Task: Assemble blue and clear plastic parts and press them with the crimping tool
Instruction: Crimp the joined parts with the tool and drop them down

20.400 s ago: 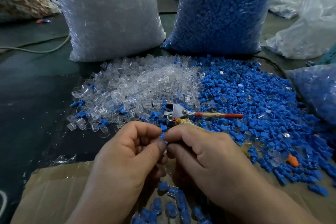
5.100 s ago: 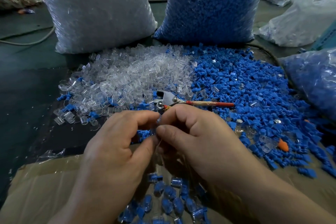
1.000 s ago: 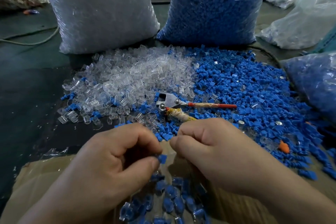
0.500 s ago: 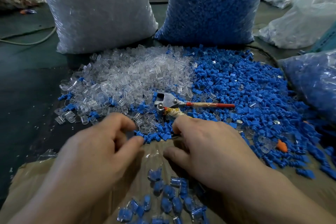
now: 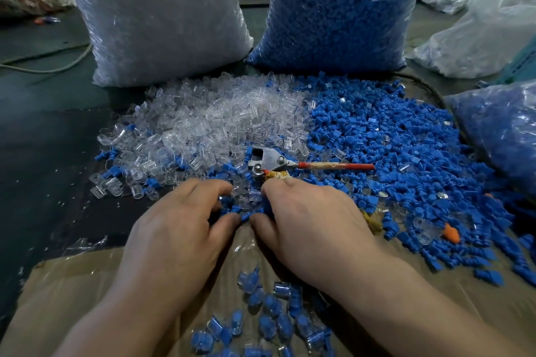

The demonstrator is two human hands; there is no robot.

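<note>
**Both hands at the near edge of the loose parts**

The left hand point(image 5: 174, 235) and right hand point(image 5: 313, 226) are set side by side, knuckles up, with fingers curled down among the nearest loose parts — whether anything is pinched cannot be told. The crimping tool point(image 5: 272, 164) is laid just beyond the fingertips at 12 o'clock, its red handle pointed to 3. Clear parts point(image 5: 217, 122) are heaped at 11 o'clock, blue parts point(image 5: 391, 148) at 1 to 2. Assembled pieces point(image 5: 275, 316) are scattered on cardboard point(image 5: 72, 284) at 6 o'clock, between the wrists.
</note>
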